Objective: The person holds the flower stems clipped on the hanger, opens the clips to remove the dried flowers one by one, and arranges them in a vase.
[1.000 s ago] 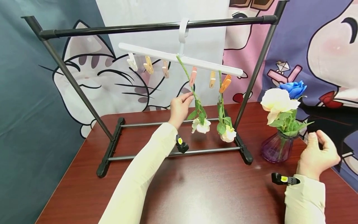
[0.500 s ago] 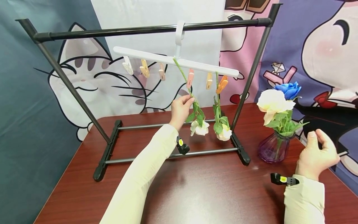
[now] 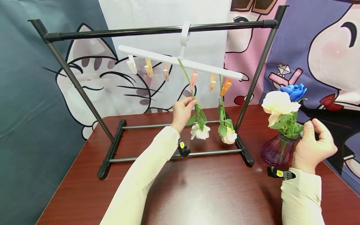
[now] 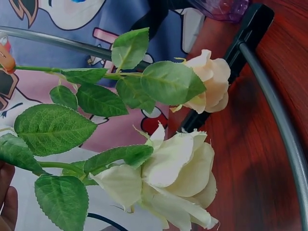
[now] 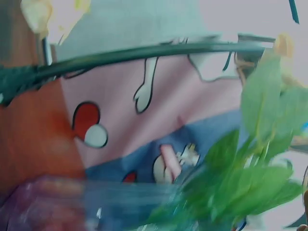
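Observation:
My left hand [image 3: 182,113] pinches the stem of a white rose [image 3: 200,131], which hangs head down from a pink clothespin [image 3: 193,80]. In the left wrist view the bloom of this white rose [image 4: 175,178] is large and near, and only a bit of the fingers shows at the left edge. A second, cream rose [image 3: 229,135] hangs beside it from an orange clothespin [image 3: 226,87]. My right hand [image 3: 314,144], fingers loosely curled with nothing visible in them, is beside a purple glass vase [image 3: 277,150] holding a white rose [image 3: 280,104] and a blue rose [image 3: 293,92].
A white clip hanger [image 3: 163,58] hooks over the black rail [image 3: 135,32] of a rack on a dark red table [image 3: 213,187]. Its other clothespins, such as the white one [image 3: 131,64], hold nothing. A cartoon cloth [image 3: 92,78] hangs behind. The right wrist view is blurred.
My right hand has moved slightly left and up, closer to the leaves of the flowers in the vase. My left hand stays on the stem, a little lower down it.

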The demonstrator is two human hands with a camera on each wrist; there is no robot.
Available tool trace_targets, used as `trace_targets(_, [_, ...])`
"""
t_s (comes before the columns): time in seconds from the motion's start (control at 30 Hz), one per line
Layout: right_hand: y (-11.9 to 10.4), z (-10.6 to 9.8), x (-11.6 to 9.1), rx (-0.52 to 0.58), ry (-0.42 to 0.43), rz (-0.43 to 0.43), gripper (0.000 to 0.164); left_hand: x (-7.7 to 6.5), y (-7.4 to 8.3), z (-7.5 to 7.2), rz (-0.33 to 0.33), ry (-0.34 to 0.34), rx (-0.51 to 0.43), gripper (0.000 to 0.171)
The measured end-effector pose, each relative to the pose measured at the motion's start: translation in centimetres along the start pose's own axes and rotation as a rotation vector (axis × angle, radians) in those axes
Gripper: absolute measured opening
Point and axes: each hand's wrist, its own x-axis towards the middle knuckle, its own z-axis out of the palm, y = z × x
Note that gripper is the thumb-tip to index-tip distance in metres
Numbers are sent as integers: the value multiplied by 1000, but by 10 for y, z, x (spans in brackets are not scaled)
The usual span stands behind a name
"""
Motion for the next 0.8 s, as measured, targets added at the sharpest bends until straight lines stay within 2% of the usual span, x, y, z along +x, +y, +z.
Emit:
trace_targets(0.13, [-9,17,-11,12,-57,-94,16,-2,1,0,20,8,-8,19])
trace_targets(0.33, [-27,46,-36,73,-144,-214,14,-5,3,-2,-1,7,-17,20])
trace_targets(0.43, [-33,62,-49,114,-193,-233,16,-6,3,-3,-10,6,-13,20])
trace_targets(0.57, [-39,81,-63,249,-282,-190,17,-7,4,-3,-11,1,-8,18])
trace_targets(0.63, [-43,90,-71,287,-328,-200,17,-8,4,-4,-3,-4,-14,17])
trace_targets(0.8, [-54,108,-88,276,-414,-357,16,-8,5,-6,36,-9,-36,15])
